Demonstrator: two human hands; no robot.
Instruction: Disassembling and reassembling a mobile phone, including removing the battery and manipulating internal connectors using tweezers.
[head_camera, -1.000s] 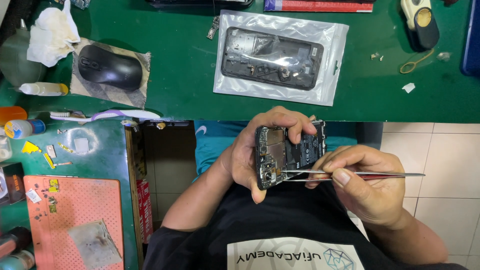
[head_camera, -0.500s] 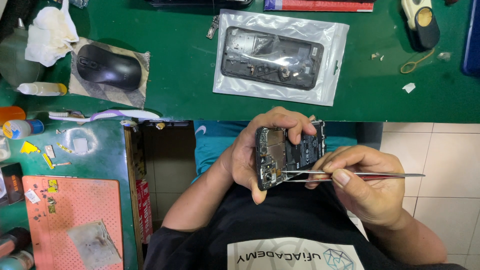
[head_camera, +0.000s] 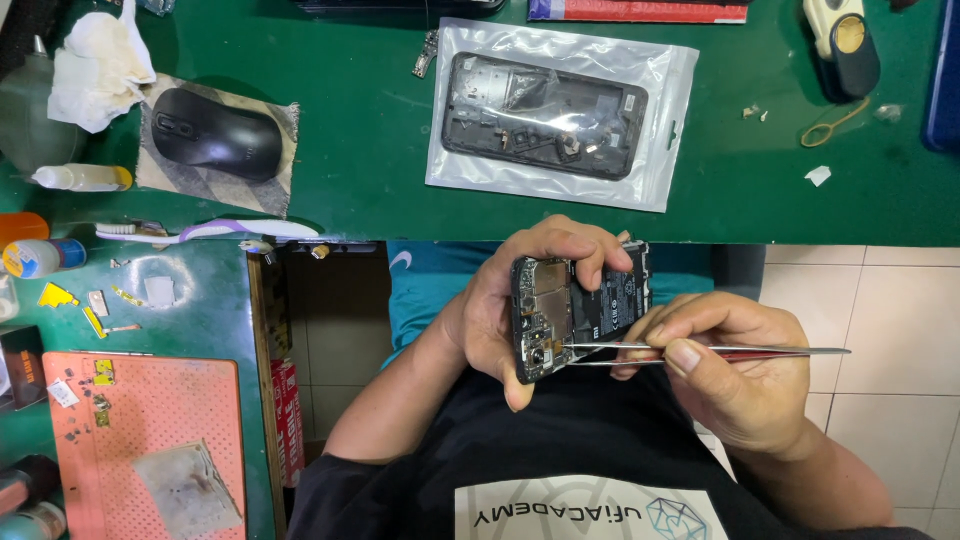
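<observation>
My left hand (head_camera: 520, 295) grips an opened black smartphone (head_camera: 575, 305) with its back cover off, circuit board and battery showing, held over my lap just below the green table's edge. My right hand (head_camera: 725, 370) pinches metal tweezers (head_camera: 700, 353) lying level, their tips touching the board near the phone's lower left corner. On the green table (head_camera: 380, 160) above lies a clear plastic bag (head_camera: 560, 112) with a dark phone frame inside.
A black mouse (head_camera: 215, 132) sits on a cloth pad at the left, with crumpled tissue (head_camera: 100, 65), a small bottle (head_camera: 80, 178) and a toothbrush (head_camera: 200, 232). An orange work mat (head_camera: 140, 420) with small parts lies lower left. A rubber band (head_camera: 835, 122) lies at the right.
</observation>
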